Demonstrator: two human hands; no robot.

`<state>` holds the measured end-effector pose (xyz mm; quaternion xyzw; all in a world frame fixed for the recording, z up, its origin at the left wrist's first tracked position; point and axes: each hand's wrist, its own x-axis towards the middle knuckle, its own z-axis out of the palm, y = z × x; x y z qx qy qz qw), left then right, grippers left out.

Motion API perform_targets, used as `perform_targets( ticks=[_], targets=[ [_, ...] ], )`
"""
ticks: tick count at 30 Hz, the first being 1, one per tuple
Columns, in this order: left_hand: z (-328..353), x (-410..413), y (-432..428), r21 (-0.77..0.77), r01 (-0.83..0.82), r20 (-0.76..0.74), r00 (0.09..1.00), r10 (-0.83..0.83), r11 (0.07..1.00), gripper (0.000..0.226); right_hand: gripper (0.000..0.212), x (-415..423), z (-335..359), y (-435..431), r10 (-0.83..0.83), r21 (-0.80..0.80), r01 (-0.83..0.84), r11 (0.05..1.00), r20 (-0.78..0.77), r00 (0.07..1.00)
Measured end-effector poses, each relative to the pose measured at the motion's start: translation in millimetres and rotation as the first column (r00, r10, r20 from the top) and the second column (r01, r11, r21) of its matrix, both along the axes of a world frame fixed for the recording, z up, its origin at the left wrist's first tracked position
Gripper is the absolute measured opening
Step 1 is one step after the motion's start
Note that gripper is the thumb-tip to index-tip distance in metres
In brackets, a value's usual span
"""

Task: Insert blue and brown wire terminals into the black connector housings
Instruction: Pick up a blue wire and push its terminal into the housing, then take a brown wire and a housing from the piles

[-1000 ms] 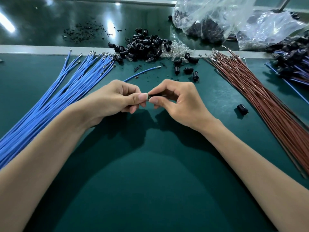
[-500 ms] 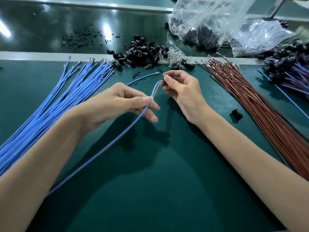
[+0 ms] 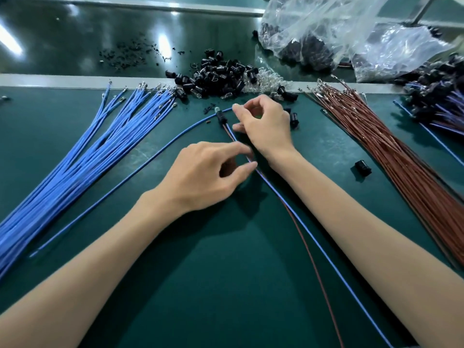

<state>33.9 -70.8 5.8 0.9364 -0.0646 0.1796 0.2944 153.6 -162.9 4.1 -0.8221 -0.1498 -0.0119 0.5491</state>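
1. A person's two bare forearms reach across a dark green work mat (image 3: 226,297), seen from above
2. Toward the far side of the mat lies a small black plastic connector housing (image 3: 221,118). One thin blue wire (image 3: 316,244) and one thin brown wire (image 3: 309,257) enter it, and both trail back toward the viewer
3. The left hand (image 3: 208,174) pinches the blue wire and brown wire together between thumb and forefinger, a little behind the housing
4. The right hand (image 3: 265,126) hovers just beside the housing, fingers curled, thumb and forefinger parted. Motion blur makes it unclear whether it touches or holds anything
5. A fanned bundle of blue terminal wires (image 3: 82,159) lies to the left and a bundle of brown terminal wires (image 3: 401,159) to the right. A loose single blue wire (image 3: 140,167) curves between the blue bundle and the hands. A pile of spare black housings (image 3: 221,74) sits at the far edge, near clear plastic bags (image 3: 326,28)
6. Likely risks: a tug from the left pinch could draw a half-latched terminal back out of the housing. The loose single blue wire ends close to the housing, so it could snag and be dragged along
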Motion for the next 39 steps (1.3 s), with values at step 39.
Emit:
perform_targets(
  ticks=[39],
  targets=[
    [0,2,7,-0.460,-0.189,-0.047,0.981,0.189,0.867,0.043,0.028,45,1,-101,-0.306,-0.575,0.471,0.669,0.365,0.879]
  ],
)
